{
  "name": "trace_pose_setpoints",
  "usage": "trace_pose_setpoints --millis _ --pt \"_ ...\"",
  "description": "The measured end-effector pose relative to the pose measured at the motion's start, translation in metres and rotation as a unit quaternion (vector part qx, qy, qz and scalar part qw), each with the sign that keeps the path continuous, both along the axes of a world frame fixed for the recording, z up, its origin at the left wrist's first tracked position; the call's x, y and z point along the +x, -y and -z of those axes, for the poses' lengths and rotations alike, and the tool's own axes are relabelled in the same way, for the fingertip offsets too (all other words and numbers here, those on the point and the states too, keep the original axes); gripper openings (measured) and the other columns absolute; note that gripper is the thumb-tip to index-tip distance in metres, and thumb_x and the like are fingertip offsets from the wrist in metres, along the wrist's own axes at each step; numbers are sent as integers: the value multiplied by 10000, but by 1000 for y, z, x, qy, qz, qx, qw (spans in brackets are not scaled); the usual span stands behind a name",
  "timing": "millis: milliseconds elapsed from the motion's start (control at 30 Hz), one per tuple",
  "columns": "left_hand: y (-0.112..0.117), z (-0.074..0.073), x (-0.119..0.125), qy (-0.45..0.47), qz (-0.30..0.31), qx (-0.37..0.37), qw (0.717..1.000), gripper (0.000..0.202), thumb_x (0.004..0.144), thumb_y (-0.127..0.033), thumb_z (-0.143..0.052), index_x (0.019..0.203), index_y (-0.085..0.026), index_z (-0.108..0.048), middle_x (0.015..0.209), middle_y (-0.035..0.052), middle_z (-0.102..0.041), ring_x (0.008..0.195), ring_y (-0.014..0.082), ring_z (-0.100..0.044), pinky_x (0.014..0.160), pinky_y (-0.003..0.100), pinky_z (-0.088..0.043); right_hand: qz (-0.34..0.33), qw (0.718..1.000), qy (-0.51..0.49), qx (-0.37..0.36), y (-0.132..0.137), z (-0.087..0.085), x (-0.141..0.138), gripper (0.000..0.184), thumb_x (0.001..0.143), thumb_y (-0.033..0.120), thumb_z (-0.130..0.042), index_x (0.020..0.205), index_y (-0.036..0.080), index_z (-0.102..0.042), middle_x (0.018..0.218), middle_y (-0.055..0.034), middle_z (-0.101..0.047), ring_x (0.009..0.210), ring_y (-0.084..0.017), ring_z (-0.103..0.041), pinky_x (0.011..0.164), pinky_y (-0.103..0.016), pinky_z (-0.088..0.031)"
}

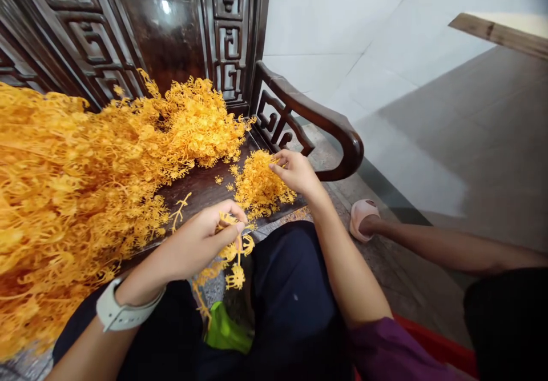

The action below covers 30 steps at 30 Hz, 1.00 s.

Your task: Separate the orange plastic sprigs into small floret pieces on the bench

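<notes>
The left hand point(201, 245) pinches a yellow sprig point(234, 261), while the half-curled right hand point(295, 172) touches a loose pile point(259, 185) on the bench point(197, 189).

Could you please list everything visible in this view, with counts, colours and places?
Large heap of branching sprigs: one, orange-yellow, bench seat, left.
Small heap of branching sprigs: one, orange-yellow, seat's front edge.
Carved wooden bench: one, dark brown, ahead.
Tiled wall: one, white, right.
Plastic crate: one, red, lower right.
Crumpled green item: one, green, below the hands.
Slipper: one, pink, on another person's foot, right.
Wristwatch: one, white, left wrist.
Left hand: one, pinching a loose orange-yellow sprig.
Right hand: one, on the small heap.
</notes>
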State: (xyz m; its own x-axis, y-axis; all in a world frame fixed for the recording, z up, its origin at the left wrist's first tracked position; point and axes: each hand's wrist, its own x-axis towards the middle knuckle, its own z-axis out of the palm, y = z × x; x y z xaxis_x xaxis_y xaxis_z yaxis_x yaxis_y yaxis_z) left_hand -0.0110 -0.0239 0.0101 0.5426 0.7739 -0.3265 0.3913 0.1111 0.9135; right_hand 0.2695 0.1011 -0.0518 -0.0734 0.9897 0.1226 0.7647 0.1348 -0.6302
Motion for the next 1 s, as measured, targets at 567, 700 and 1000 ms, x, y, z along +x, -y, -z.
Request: trace_pose_setpoints --millis 567,700,1000 --pt "-6 14 7 -28 -16 72 997 247 1064 -348 -395 1014 -223 -602 619 -18 -690 631 193 -650 715 337 -475 -113 942 -315 29 42 -31 -33 274 970 451 -706 951 178 -714 790 -8 -688 660 -120 -566 633 -281 -459" --pt "-6 23 10 -10 -32 120 992 164 972 -168 -447 1026 -208 -596 706 -20 -675 613 167 -617 685 315 -470 -303 917 -258 16 82 -51 -68 221 910 398 -824 981 203 -747 878 -20 -708 764 -145 -621 699 -295 -498" --pt "0 11 11 -43 -132 143 980 181 1037 -393 -544 1059 -215 -568 777 -24 -628 666 150 -543 636 280 -370 -251 925 -279 56 78 -41 -76 175 998 324 -740 889 193 -702 816 3 -692 741 -127 -629 703 -276 -488"
